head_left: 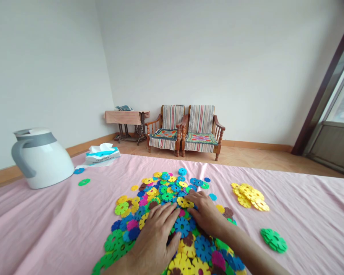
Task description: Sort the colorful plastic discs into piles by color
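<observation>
A heap of flower-shaped plastic discs (182, 227) in blue, green, yellow, pink and brown spreads over the pink cloth before me. My left hand (159, 233) lies over the middle of the heap, its fingers extended and the thumb held apart. To its right, my right hand (206, 214) rests on the heap with thumb and forefinger apart, close to yellow discs (185, 202). Neither hand shows a disc gripped in it. A separate group of yellow discs (250, 196) lies to the right, and nearer me sits a small stack of green discs (273, 240).
A white and grey jug (47, 160) stands at the left on the pink cloth (309, 214), with a tissue box (102, 154) behind it. Loose blue (79, 171) and green discs (84, 182) lie near the jug. Beyond the table are two wooden armchairs (202, 141) and a cloth-covered stand (123, 117).
</observation>
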`<action>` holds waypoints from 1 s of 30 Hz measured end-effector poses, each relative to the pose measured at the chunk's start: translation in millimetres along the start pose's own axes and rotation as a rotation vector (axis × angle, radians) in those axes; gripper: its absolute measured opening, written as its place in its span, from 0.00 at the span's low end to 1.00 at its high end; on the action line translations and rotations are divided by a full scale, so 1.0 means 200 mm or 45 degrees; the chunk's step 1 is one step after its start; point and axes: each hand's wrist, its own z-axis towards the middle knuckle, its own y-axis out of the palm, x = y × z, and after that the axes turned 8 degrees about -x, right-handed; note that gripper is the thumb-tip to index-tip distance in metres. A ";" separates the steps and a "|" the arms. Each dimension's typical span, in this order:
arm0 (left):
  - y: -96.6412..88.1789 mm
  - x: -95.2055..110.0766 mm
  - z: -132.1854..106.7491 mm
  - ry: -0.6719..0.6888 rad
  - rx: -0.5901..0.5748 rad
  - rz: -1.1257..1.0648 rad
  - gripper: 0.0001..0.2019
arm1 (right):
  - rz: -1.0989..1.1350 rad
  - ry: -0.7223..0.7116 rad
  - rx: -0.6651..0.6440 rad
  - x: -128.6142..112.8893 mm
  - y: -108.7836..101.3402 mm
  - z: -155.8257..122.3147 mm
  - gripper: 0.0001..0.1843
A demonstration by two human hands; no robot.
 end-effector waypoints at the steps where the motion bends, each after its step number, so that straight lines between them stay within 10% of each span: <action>1: 0.00 0.00 0.00 0.000 -0.001 -0.002 0.24 | -0.002 -0.003 0.008 0.00 0.01 0.00 0.15; 10: -0.01 0.01 0.00 -0.013 -0.030 0.002 0.24 | 0.125 0.082 0.250 0.03 -0.01 -0.06 0.17; 22: 0.00 0.00 0.00 -0.010 -0.011 0.005 0.25 | 0.027 0.939 0.610 0.78 -0.28 -0.25 0.18; 30: 0.00 0.01 0.00 0.013 0.027 -0.008 0.25 | -0.033 0.846 0.658 0.67 -0.29 -0.23 0.20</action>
